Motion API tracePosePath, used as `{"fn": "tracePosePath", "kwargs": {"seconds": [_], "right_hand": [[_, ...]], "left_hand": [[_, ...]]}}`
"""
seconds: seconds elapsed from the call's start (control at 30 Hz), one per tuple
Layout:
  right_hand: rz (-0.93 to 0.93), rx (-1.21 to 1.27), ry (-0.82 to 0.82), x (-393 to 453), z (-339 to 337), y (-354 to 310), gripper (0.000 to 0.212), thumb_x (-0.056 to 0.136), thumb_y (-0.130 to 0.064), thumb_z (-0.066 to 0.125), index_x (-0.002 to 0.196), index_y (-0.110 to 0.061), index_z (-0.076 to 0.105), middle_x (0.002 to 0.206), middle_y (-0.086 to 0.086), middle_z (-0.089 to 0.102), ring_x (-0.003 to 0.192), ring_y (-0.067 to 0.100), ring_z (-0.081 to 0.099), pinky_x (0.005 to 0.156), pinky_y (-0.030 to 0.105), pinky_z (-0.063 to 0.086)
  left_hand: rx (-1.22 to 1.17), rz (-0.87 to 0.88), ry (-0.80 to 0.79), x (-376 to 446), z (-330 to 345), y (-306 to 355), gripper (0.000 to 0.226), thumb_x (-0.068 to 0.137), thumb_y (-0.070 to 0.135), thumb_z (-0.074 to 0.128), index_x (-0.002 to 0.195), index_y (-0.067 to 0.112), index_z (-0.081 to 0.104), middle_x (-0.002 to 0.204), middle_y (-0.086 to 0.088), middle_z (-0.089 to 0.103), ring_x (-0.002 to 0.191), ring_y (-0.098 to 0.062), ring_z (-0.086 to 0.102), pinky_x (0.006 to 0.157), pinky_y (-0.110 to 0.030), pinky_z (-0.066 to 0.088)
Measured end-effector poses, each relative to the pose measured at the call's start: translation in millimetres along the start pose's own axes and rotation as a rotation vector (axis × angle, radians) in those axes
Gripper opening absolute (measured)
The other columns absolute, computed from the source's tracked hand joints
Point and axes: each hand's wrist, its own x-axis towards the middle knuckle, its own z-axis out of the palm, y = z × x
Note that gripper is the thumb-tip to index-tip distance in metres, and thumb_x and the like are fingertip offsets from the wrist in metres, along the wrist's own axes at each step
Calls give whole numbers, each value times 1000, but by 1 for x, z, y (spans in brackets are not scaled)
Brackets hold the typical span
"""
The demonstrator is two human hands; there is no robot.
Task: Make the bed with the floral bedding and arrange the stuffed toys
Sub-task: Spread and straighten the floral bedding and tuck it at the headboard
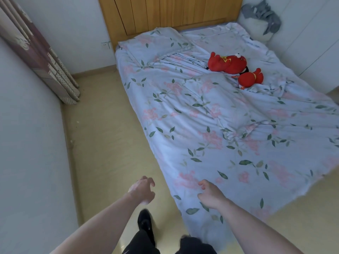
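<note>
Bedding in pale blue with pink blossoms and green leaves, the floral duvet (211, 125) lies spread over the whole bed, rumpled into folds across the middle and hanging over the near corner down to the tan floor (110, 134). A matching floral pillow (156, 45) lies flat at the head of the bed on the left side, close against the wooden headboard (165, 11). Two red stuffed toys rest on the duvet toward the far right: the larger red toy (226, 63) lies on its side, and the smaller red toy (250, 78) sits just beside it, nearer the camera and touching or nearly touching it. A grey and white stuffed toy (260, 17) is propped in the far right corner against the white wall.

The person stands at the foot corner of the bed, both bare arms stretched forward. The left hand (143, 189) hangs over the floor just left of the duvet's edge, fingers loosely curled and apart, holding nothing. The right hand (211, 194) is over the hanging corner of the duvet, fingers slightly curled and separated, empty; whether it touches the fabric cannot be told. A black shoe (145, 222) and dark trousers show below the arms. A patterned curtain (42, 57) hangs at the left wall
</note>
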Motion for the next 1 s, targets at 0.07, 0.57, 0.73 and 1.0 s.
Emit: {"fn": "tracePosePath", "kwargs": {"seconds": [0.07,0.57,0.73,1.0], "right_hand": [[-17,-15,-10,-13,-2,23,51,96,-23,52,146,-22,40,148,1,45,124,20,53,95,30,46],[-74,-105,-43,-76,-7,171,48,100,-29,55,145,-21,41,146,3,45,127,21,51,97,29,44],[-73,-128,-101,-88,16,172,49,100,-25,52,147,-22,38,149,1,42,128,20,51,95,28,44],[-97,-139,-73,-100,8,187,51,99,-25,52,148,-22,38,150,1,44,129,21,51,101,34,47]], "left_hand": [[0,-13,-7,-11,21,19,38,94,26,56,131,32,54,137,7,45,114,-21,58,92,-34,51],[-119,-29,-16,-81,167,129,37,93,27,55,130,31,55,135,7,45,113,-20,58,89,-30,49],[-137,-103,-57,-96,188,107,39,92,27,55,130,30,56,135,5,47,116,-21,58,93,-31,50],[-147,-182,-33,-120,207,99,39,90,26,54,129,29,57,134,4,48,119,-21,57,93,-30,49]]}}
